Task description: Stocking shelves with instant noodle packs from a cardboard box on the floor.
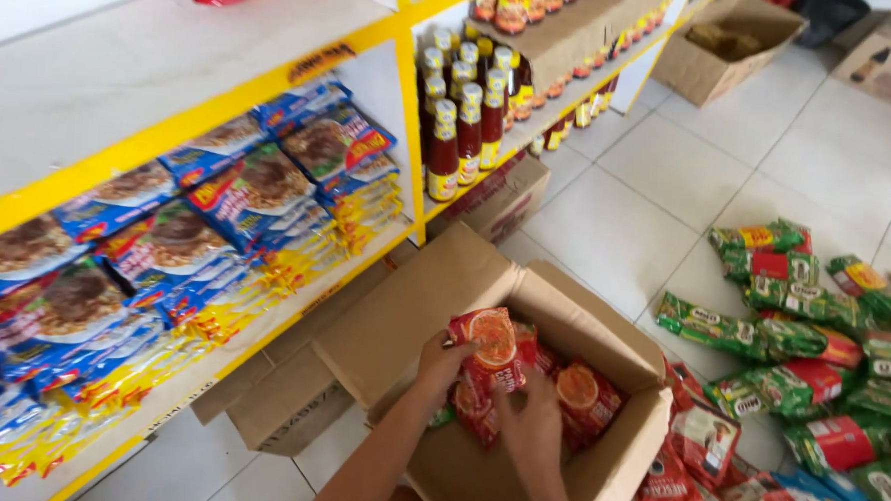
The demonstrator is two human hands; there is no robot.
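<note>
Left hand (444, 361) fingers curled onto the edge of a red noodle packet (488, 355), gripping it; right hand (530, 422) fingers wrapped on the same stack from the near side, clamped. Packet sits upright inside the open cardboard box (597, 458), more red packets (584, 395) just right of the fingers. Beyond the box to the right, green packets (812, 337) heaped on the tile floor (658, 190). Left of the hands, yellow shelf (261, 348) with blue noodle packets (238, 196); sauce bottles (461, 131) further up.
</note>
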